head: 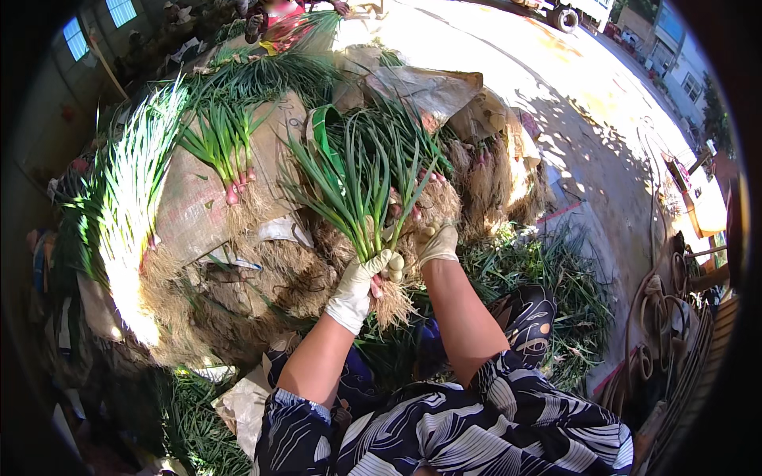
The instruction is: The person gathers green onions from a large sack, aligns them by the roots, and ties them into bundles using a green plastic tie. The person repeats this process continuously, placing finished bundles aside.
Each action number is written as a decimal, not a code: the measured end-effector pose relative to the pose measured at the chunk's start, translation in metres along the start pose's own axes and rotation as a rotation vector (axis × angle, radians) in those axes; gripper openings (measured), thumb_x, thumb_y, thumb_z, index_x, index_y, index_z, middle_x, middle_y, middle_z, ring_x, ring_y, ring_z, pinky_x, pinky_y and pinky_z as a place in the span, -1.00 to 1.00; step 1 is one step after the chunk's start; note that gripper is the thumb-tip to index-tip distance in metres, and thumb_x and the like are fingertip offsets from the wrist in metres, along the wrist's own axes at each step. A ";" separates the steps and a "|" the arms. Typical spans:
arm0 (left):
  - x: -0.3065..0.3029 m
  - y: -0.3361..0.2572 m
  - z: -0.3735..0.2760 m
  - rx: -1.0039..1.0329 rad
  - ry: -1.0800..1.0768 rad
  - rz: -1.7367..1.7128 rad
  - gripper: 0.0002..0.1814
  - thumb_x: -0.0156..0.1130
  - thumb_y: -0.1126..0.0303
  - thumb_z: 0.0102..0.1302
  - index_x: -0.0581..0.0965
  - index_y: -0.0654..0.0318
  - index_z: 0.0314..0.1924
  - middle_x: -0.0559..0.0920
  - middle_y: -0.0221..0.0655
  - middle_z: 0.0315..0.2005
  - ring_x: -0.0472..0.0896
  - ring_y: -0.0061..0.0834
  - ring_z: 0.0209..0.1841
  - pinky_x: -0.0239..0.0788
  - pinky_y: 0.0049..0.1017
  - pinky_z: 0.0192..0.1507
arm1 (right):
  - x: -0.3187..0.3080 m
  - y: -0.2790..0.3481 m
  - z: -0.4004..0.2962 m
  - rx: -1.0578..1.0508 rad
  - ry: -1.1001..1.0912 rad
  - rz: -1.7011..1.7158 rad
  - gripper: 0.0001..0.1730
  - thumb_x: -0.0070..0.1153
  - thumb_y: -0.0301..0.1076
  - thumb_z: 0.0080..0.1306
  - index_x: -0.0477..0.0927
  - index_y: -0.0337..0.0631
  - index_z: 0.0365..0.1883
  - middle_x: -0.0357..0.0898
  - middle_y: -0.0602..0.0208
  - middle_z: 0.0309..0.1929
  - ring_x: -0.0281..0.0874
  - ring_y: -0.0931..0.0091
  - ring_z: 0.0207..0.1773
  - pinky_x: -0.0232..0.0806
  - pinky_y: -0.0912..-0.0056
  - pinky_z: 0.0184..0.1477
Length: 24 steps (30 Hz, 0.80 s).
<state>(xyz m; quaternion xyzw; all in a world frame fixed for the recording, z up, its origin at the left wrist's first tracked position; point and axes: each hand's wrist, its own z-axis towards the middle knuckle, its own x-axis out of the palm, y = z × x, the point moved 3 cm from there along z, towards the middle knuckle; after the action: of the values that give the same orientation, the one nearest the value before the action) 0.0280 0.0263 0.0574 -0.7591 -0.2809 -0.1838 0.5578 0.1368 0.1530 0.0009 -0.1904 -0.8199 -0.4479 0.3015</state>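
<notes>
My left hand [360, 285], in a pale glove, grips a bunch of green onions [375, 229] just above the bulbs. Its long leaves fan upward and away from me, while reddish bulbs and stringy roots [393, 304] hang below the fingers. Close by on the right is my right hand [439, 243], gloved too, with its fingers curled. It is beside the roots [440, 199] of the onions piled in front of me; whether it pinches anything is hidden. A smaller bunch of green onions [229, 154] lies on a woven sack [196, 196] to the left.
Sunlit green onions [131, 178] lie at the far left. More rooted bunches [491, 178] lie under sacking at the right. Leaf trimmings [547, 273] cover the ground beside my knee. Hoses [646, 333] run along the right. Another person [286, 24] handles onions across the pile.
</notes>
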 end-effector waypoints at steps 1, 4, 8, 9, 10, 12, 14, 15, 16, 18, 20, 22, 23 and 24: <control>-0.006 0.005 0.006 0.069 0.024 -0.056 -0.72 0.25 0.26 0.28 0.57 0.35 -0.17 0.65 -0.30 -0.42 0.59 -0.49 -0.43 0.43 -0.62 -0.46 | -0.004 0.021 0.008 -0.010 0.015 -0.031 -0.58 -0.22 -0.03 0.47 0.46 -0.13 -0.43 0.33 0.54 -0.73 0.19 0.64 -0.76 0.18 0.57 -0.70; -0.031 -0.021 -0.006 0.236 0.020 -0.026 -0.71 0.23 0.31 0.29 0.55 0.36 -0.09 0.69 -0.21 -0.28 0.66 -0.56 -0.29 0.21 -0.82 -0.69 | 0.001 0.024 0.000 0.003 0.315 -0.588 -0.50 -0.21 0.03 0.47 0.48 -0.21 -0.44 0.50 0.45 -0.57 0.38 0.63 -0.61 0.31 0.58 -0.54; -0.077 -0.039 -0.004 0.248 -0.128 -0.039 -0.70 0.16 0.48 0.23 0.48 0.48 -0.06 0.60 -0.04 -0.06 0.62 -0.22 -0.03 0.53 -0.39 -0.06 | -0.020 -0.032 -0.027 0.071 0.921 -2.008 -0.40 0.07 0.03 0.29 0.42 -0.16 0.18 0.56 0.08 -0.01 0.55 0.25 -0.05 0.37 0.28 -0.03; -0.056 -0.042 -0.005 0.254 -0.217 -0.129 -0.64 0.17 0.45 0.24 0.49 0.47 0.02 0.64 -0.11 -0.13 0.66 -0.39 -0.18 0.49 -0.60 -0.32 | -0.017 -0.026 -0.032 -0.044 0.807 -2.093 -0.34 0.09 0.02 0.27 0.36 -0.12 0.26 0.52 -0.02 0.08 0.53 0.17 0.05 0.34 0.26 0.08; -0.055 -0.040 -0.003 0.250 -0.212 -0.131 -0.59 0.18 0.41 0.25 0.47 0.42 0.08 0.65 -0.17 -0.16 0.61 -0.51 -0.29 0.42 -0.66 -0.40 | 0.003 -0.023 -0.017 -0.068 0.439 -1.666 -0.36 0.09 -0.04 0.27 0.33 -0.10 0.27 0.57 -0.04 -0.02 0.54 0.13 0.03 0.37 0.23 0.03; -0.054 -0.035 0.002 0.182 -0.168 -0.097 -0.51 0.20 0.30 0.29 0.43 0.32 0.19 0.66 -0.29 -0.21 0.53 -0.67 -0.45 0.27 -0.75 -0.53 | 0.010 -0.020 0.011 -0.339 -0.012 -1.605 -0.43 0.07 -0.04 0.28 0.42 -0.17 0.17 0.60 -0.07 -0.12 0.55 0.07 -0.05 0.39 0.17 -0.02; -0.041 -0.034 0.001 0.082 -0.198 -0.008 -0.46 0.21 0.21 0.31 0.39 0.23 0.24 0.61 -0.50 -0.41 0.43 -0.74 -0.54 0.11 -0.81 -0.62 | 0.000 -0.040 0.038 -0.225 0.047 -1.722 -0.46 0.03 0.00 0.28 0.45 -0.19 0.09 0.59 -0.10 -0.16 0.56 0.06 -0.10 0.38 0.12 -0.05; -0.049 -0.031 0.004 0.116 -0.149 -0.011 -0.44 0.21 0.21 0.31 0.36 0.17 0.28 0.51 -0.59 -0.53 0.40 -0.76 -0.55 0.10 -0.82 -0.62 | 0.000 -0.050 0.037 -0.150 0.123 -1.770 -0.48 0.02 0.00 0.28 0.46 -0.19 0.06 0.59 -0.10 -0.18 0.56 0.06 -0.11 0.38 0.09 -0.07; -0.047 -0.034 0.003 0.136 -0.137 -0.033 -0.44 0.20 0.22 0.31 0.34 0.14 0.29 0.46 -0.60 -0.55 0.41 -0.76 -0.53 0.13 -0.81 -0.58 | -0.020 -0.065 0.038 -0.202 0.222 -1.877 -0.53 0.01 -0.05 0.28 0.46 -0.18 0.04 0.60 -0.10 -0.23 0.56 0.06 -0.13 0.37 0.06 -0.09; -0.060 -0.040 -0.003 0.256 -0.066 -0.105 -0.45 0.18 0.27 0.34 0.32 0.11 0.31 0.41 -0.62 -0.58 0.43 -0.73 -0.48 0.29 -0.72 -0.42 | -0.040 -0.085 -0.006 -0.109 0.380 -1.938 -0.53 -0.01 -0.04 0.29 0.46 -0.17 0.03 0.60 -0.10 -0.26 0.56 0.05 -0.16 0.37 0.06 -0.10; -0.050 -0.044 -0.001 0.267 -0.110 -0.206 -0.45 0.15 0.28 0.35 0.30 0.15 0.32 0.55 -0.54 -0.48 0.46 -0.71 -0.44 0.39 -0.59 -0.30 | -0.100 -0.108 -0.041 0.153 0.813 -2.108 -0.44 -0.05 0.04 0.29 0.47 -0.24 0.05 0.61 -0.04 -0.18 0.58 0.07 -0.15 0.37 0.10 -0.06; -0.038 -0.043 -0.001 0.227 -0.113 -0.195 -0.42 0.14 0.25 0.35 0.28 0.25 0.32 0.62 -0.48 -0.36 0.47 -0.68 -0.42 0.40 -0.55 -0.30 | -0.112 -0.087 -0.073 0.513 0.954 -2.143 -0.49 0.01 0.00 0.29 0.53 -0.20 0.04 0.63 0.04 -0.16 0.62 0.18 -0.18 0.39 0.19 -0.06; -0.039 -0.038 0.001 0.209 -0.028 -0.132 -0.40 0.14 0.23 0.35 0.27 0.32 0.31 0.65 -0.45 -0.29 0.48 -0.67 -0.41 0.40 -0.53 -0.30 | -0.097 -0.063 -0.080 0.386 0.863 -2.034 -0.54 0.05 -0.03 0.29 0.55 -0.16 0.02 0.63 0.07 -0.17 0.63 0.23 -0.21 0.41 0.24 -0.10; -0.040 -0.031 0.004 0.164 0.066 -0.134 -0.37 0.14 0.19 0.35 0.26 0.41 0.30 0.61 -0.51 -0.36 0.46 -0.67 -0.43 0.39 -0.50 -0.31 | -0.086 -0.043 -0.078 0.266 0.766 -1.923 -0.58 0.09 -0.06 0.29 0.57 -0.12 0.00 0.64 0.10 -0.18 0.64 0.28 -0.24 0.43 0.29 -0.13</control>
<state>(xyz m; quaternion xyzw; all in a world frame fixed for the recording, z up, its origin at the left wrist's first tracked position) -0.0225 0.0281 0.0560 -0.6838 -0.3266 -0.2221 0.6135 0.2007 0.0604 -0.0507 0.7323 -0.5180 -0.4355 0.0761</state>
